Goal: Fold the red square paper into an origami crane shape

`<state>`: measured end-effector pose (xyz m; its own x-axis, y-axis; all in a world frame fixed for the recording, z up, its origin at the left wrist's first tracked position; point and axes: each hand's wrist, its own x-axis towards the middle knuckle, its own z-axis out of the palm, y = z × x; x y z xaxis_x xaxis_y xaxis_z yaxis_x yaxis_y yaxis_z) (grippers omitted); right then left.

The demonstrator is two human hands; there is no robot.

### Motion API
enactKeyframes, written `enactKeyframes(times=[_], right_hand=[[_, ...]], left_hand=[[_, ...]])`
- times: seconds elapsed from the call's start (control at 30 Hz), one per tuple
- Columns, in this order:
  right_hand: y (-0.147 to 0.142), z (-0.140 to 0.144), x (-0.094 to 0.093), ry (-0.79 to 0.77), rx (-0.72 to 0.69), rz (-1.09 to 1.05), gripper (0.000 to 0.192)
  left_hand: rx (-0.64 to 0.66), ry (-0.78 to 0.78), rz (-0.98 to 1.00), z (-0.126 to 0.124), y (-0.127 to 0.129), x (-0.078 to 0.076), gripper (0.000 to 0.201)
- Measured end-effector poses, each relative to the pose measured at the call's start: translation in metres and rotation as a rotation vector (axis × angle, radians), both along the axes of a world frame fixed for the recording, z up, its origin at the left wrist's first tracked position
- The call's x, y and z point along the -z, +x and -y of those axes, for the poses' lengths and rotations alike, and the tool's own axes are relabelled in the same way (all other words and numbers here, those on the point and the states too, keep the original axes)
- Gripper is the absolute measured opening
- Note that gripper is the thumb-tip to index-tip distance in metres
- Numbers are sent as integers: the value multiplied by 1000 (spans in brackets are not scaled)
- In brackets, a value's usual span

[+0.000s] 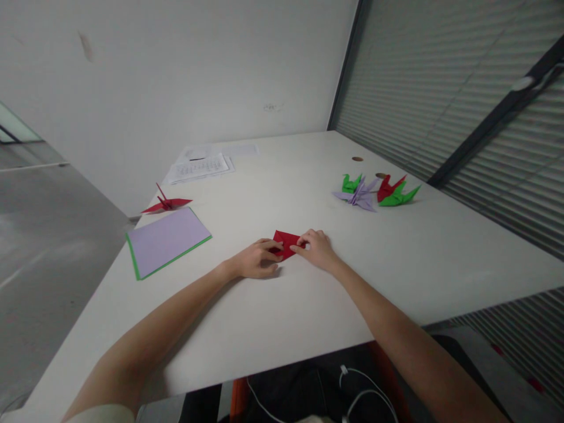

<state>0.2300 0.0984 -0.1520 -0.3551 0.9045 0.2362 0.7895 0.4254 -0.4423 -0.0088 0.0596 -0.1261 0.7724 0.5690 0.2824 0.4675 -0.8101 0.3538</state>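
I see both of my bare hands resting on the white table (282, 329), meeting over a small folded piece of red origami paper (286, 241) that lies flat near the middle of the near half of the tabletop. My left hand (258, 259) sits on the paper's left side, fingers curled and the fingertips (277, 247) pressing down on its left edge. My right hand (318, 248) covers the paper's right corner, thumb and forefinger drawn together in a pinch on that corner. The two hands are almost touching each other across the red sheet.

To the left, near the table's left edge, lies a stack of flat square sheets, lilac on top with a green one showing underneath (167, 241). Just beyond it, farther from me, stands a finished red paper crane (166, 204). Farther still, toward the wall, some white printed pages (202, 164) lie spread out.

On the right side, well apart from my hands, a cluster of folded paper cranes sits together: a green one (351, 183) on the left, a lilac one (361, 196) just in front, a red one (388, 187) and another green one (400, 197) at the right end.
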Motion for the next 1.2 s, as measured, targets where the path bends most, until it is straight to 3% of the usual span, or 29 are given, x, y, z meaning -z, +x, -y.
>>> enactKeyframes(times=[0.2, 0.43, 0.6, 0.7, 0.8, 1.2], right_hand=[[4, 0, 0, -42, -10, -53, 21], [28, -3, -16, -135, -312, -54, 9], [31, -6, -20, -135, -393, -45, 9], [25, -5, -16, -118, -380, -46, 11], [20, -3, -14, -116, -327, -41, 14], [11, 3, -6, -93, -100, 7, 20]], left_hand=[[-16, -5, 31, 2, 2, 0, 16], [-41, 1, -21, 6, 6, 2, 20], [-152, 32, -16, 7, 12, 5, 22], [-206, 70, -8, 9, 16, 7, 30], [-222, 89, 4, 8, 18, 9, 24], [-307, -65, 146, 2, 16, 11, 17]])
